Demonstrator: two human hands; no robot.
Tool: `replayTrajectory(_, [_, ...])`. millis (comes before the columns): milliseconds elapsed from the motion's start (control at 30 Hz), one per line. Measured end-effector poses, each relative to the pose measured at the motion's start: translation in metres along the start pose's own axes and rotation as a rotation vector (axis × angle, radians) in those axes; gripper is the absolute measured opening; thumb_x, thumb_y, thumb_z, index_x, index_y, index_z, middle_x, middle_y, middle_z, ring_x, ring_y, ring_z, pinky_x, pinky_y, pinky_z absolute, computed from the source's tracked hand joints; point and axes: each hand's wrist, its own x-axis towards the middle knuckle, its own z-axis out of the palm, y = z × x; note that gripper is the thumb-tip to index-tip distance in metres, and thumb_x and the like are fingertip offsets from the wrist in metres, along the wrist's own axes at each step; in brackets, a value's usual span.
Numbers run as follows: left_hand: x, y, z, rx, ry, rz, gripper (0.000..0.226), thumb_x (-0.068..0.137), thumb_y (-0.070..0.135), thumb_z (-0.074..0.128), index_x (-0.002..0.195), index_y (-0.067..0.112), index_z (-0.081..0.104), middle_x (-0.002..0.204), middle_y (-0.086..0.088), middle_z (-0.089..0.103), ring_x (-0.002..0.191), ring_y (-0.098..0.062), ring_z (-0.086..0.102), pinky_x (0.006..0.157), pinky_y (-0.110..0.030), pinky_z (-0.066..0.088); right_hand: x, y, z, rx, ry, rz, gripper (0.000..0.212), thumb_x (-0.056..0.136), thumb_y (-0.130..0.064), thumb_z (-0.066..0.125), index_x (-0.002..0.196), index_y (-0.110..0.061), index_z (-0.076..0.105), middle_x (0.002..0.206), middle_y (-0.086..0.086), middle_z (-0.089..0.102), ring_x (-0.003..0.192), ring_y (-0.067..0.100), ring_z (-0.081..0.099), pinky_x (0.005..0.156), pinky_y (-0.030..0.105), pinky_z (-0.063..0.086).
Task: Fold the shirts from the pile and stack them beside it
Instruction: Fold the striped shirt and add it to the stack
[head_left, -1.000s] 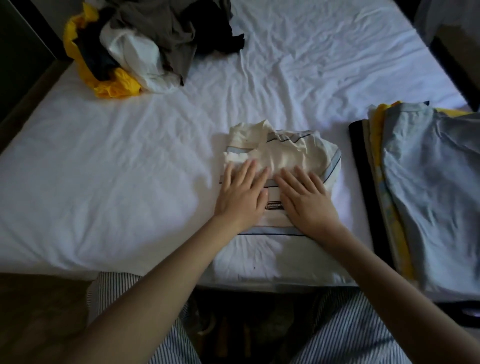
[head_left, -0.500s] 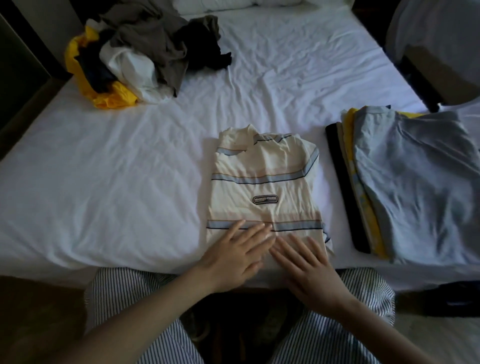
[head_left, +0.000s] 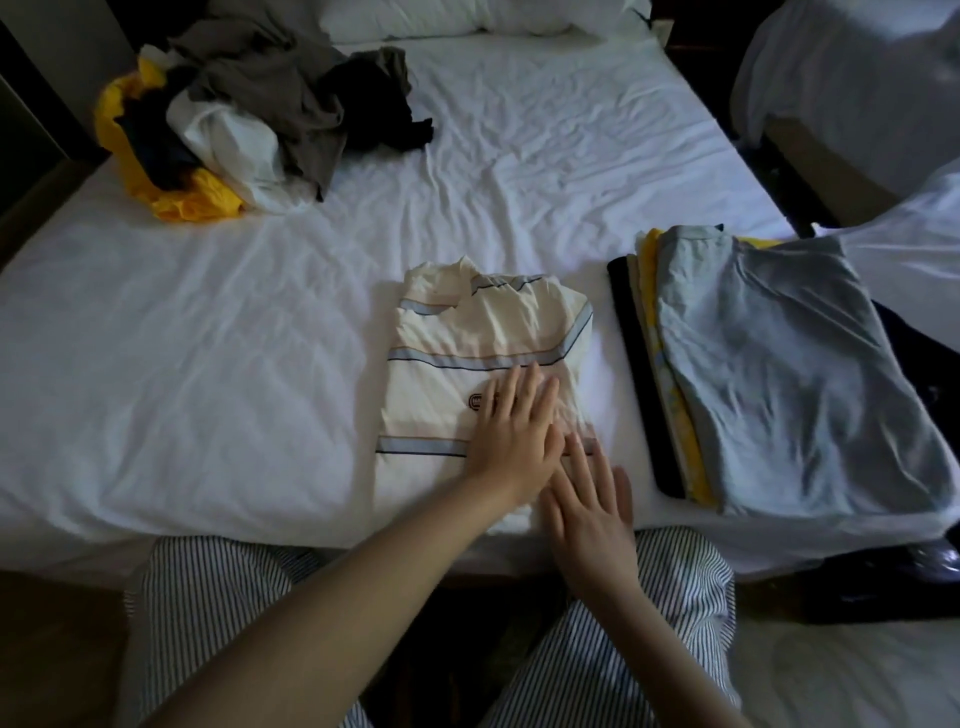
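The bed (head_left: 260, 364) carries all items. One folded shirt (head_left: 467, 332) lies at near centre, between the pile (head_left: 260, 114) at far left and the stack (head_left: 779, 364) on the right. Your left hand (head_left: 511, 431) presses flat on it, fingers straight. Your right hand (head_left: 589, 512) lies flat at its near right corner, holding nothing. Expect light, limp cloth that slumps, so support it under opposite sides. Stack: at least four layers. Pile: count unclear.

folded cream striped shirt (head_left: 483, 332) flat mid-bed, unfolded pile (head_left: 260, 114) far left, folded stack (head_left: 779, 364) right
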Motion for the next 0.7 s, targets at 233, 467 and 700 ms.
replayTrajectory(233, [-0.074,-0.033,0.016,0.169,0.018,0.460,0.061,0.092,0.042,0.036,0.143,0.011,0.036,0.149,-0.011,0.039,0.137,-0.031,0.034,0.111,-0.046,0.024,-0.033,0.019,-0.003,0.100,-0.010,-0.115,0.067,0.081,-0.031,0.042,0.146,-0.034,0.026,0.156,-0.003,0.018,0.144,0.025,0.011,0.115,0.034,0.004])
replayTrajectory(467, [-0.047,-0.070,-0.041,-0.448,0.031,0.340,0.034,0.090,0.025,0.041,0.094,0.007,0.069,0.090,-0.006,0.070,0.087,-0.019,0.060,0.080,-0.038,0.045,0.005,-0.010,-0.031,0.272,0.269,-0.019,0.041,0.085,-0.023,0.043,0.119,-0.012,0.062,0.128,0.011,0.060,0.125,0.026,0.041,0.102,0.039,0.027])
replayTrajectory(700, [-0.042,-0.086,-0.018,0.012,-0.037,0.070,0.059,0.095,0.049,0.016,0.148,0.027,0.030,0.154,-0.004,0.030,0.143,-0.024,0.026,0.114,-0.037,0.010,0.050,-0.020,-0.023,0.054,-0.129,-0.125,0.053,0.092,-0.043,0.031,0.140,-0.025,0.044,0.147,0.001,0.040,0.136,0.030,0.036,0.110,0.037,0.010])
